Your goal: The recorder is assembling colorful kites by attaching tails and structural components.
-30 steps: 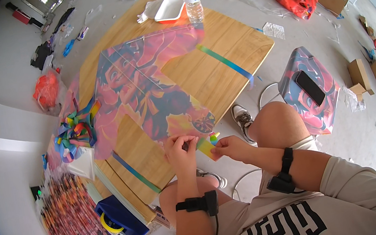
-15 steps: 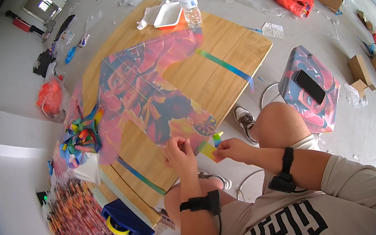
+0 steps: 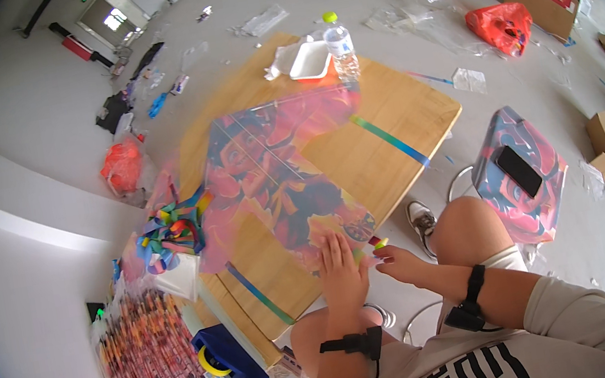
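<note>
A thin, see-through printed sheet [image 3: 302,189] in pink, yellow and dark blue, with a cartoon face and thin straight lines across it, lies on the wooden table [image 3: 409,113]. My left hand [image 3: 343,273] presses flat on its near corner, fingers stretched out. Just right of it, my right hand [image 3: 403,263] has its fingers drawn together at the table's edge. What they pinch is too small to make out. A small yellow-green tip [image 3: 381,243] shows just above those fingers. The rainbow strip that was at this corner is mostly hidden by my left hand.
Multicoloured ribbons [image 3: 176,231] are bunched at the table's left. A water bottle [image 3: 341,48] and white tray [image 3: 311,61] stand at its far end. A blue tape dispenser [image 3: 238,357] sits lower left. A phone [image 3: 519,170] rests on a printed stool [image 3: 544,218] at right.
My left hand has opened from curled fingers and now lies flat on the sheet's corner. The rainbow strip my right hand held is mostly covered. The whole view has shifted.
</note>
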The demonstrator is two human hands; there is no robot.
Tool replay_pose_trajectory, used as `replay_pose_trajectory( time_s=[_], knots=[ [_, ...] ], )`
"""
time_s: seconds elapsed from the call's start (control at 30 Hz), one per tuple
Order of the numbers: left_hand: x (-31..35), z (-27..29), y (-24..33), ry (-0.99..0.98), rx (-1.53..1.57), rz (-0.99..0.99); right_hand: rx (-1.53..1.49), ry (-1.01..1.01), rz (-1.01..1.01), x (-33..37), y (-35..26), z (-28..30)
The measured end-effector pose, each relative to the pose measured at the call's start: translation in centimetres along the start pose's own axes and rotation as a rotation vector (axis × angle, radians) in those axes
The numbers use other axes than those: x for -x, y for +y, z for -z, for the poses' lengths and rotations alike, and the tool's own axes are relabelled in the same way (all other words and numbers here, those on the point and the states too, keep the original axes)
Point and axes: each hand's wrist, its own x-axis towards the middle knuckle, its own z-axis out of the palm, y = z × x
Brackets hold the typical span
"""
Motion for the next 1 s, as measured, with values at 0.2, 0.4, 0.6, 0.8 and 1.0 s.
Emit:
replay_pose_trajectory(
  time_s=[0.2,0.4,0.6,0.8,1.0],
  knots=[
    [-1.4,-0.1,0.2,-0.005,0.074,0.058,0.404,-0.099,0.099,0.5,0.4,0.5],
    [-8.0,-1.6,-4.8,-0.001,0.089,0.210,0.949,-0.619,-0.091,2.4,-0.6,-0.1],
    [-13.9,-1.8,-7.9,-0.059,-0.108,0.353,0.936,-0.627,-0.092,3.5,-3.7,1.0],
    [-14.8,-3.1,-9.2,-0.031,-0.200,0.331,1.042,-0.603,-0.109,3.1,-3.8,1.3],
    [-15.3,-3.6,-9.3,0.005,-0.252,0.330,1.044,-0.579,-0.139,2.9,-4.5,1.6]
  ],
)
